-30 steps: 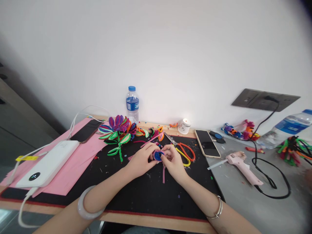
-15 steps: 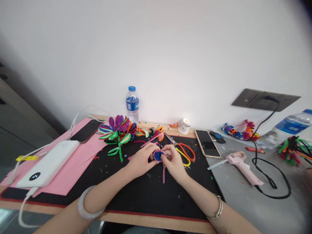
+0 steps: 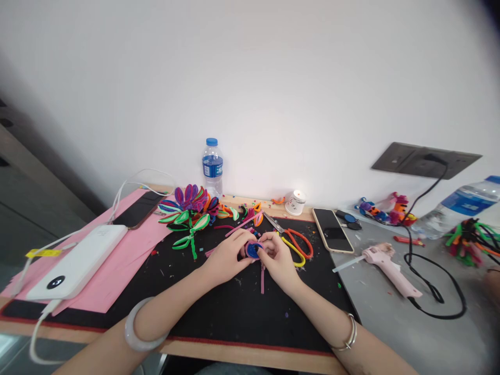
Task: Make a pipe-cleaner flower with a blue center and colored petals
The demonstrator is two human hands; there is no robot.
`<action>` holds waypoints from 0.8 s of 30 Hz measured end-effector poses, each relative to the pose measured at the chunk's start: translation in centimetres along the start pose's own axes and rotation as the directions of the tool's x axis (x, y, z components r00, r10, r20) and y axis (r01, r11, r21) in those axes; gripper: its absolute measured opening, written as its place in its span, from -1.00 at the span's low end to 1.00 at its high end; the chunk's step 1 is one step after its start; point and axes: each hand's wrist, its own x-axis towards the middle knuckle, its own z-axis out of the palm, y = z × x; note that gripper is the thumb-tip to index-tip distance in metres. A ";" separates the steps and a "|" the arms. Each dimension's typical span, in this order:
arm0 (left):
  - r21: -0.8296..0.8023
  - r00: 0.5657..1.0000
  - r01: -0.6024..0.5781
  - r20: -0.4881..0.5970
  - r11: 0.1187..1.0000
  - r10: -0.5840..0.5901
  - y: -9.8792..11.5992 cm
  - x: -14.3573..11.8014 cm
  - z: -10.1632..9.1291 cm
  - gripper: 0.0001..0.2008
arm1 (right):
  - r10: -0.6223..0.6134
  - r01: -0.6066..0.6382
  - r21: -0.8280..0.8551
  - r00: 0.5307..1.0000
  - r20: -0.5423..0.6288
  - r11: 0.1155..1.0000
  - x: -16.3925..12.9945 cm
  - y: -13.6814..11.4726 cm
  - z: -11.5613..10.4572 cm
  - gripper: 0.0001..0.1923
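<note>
While both my hands meet mid-mat (image 3: pixel 117 291): blue coil (image 3: pixel 253 250) pinched between left hand (image 3: pixel 226 257) and right hand (image 3: pixel 276 255) fingertips; pink stem (image 3: pixel 262 278) hangs toward me, nearer the right.

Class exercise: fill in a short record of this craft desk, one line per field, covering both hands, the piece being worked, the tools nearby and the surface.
left hand: left hand pinches the blue coil from its left side
right hand: right hand grips the same coil from the right
worked piece: blue coil with a pink stem hanging down from it
nearest tools: scissors just right of the hands; pink glue gun on the grey surface
finished work: pipe-cleaner flowers behind the left hand
surface: black mat
</note>
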 end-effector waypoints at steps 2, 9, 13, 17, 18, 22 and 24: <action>-0.001 1.000 -0.002 -0.002 1.000 0.002 0.1 0.0 0.0 -0.73 | 0.002 -0.002 -0.006 1.000 -0.012 1.000 0.0 0.1 0.0 -0.85; -0.008 1.000 0.000 -0.011 1.000 0.000 0.2 0.0 -0.1 -0.75 | 0.016 -0.016 -0.002 1.000 -0.012 1.000 0.0 -0.2 0.1 -0.84; -0.006 1.000 0.000 -0.015 1.000 0.000 0.2 0.0 0.0 -0.74 | 0.021 -0.021 0.009 1.000 -0.008 1.000 0.0 -0.4 0.0 -0.83; 0.005 1.000 -0.004 -0.001 1.000 0.004 0.3 0.0 -0.1 -0.74 | 0.020 -0.020 0.015 1.000 -0.010 1.000 -0.1 -0.4 0.0 -0.83; 0.009 1.000 -0.004 0.001 1.000 0.004 0.3 0.0 -0.2 -0.74 | 0.019 -0.018 0.014 1.000 -0.012 1.000 -0.1 -0.3 0.0 -0.83; 0.013 1.000 -0.002 -0.002 1.000 0.002 0.3 0.1 -0.3 -0.72 | 0.014 -0.014 0.004 1.000 -0.019 1.000 -0.1 -0.2 0.0 -0.83; 0.008 1.000 -0.001 -0.001 1.000 0.001 0.3 0.1 -0.2 -0.72 | 0.010 -0.010 -0.001 1.000 -0.018 1.000 -0.1 -0.1 0.0 -0.83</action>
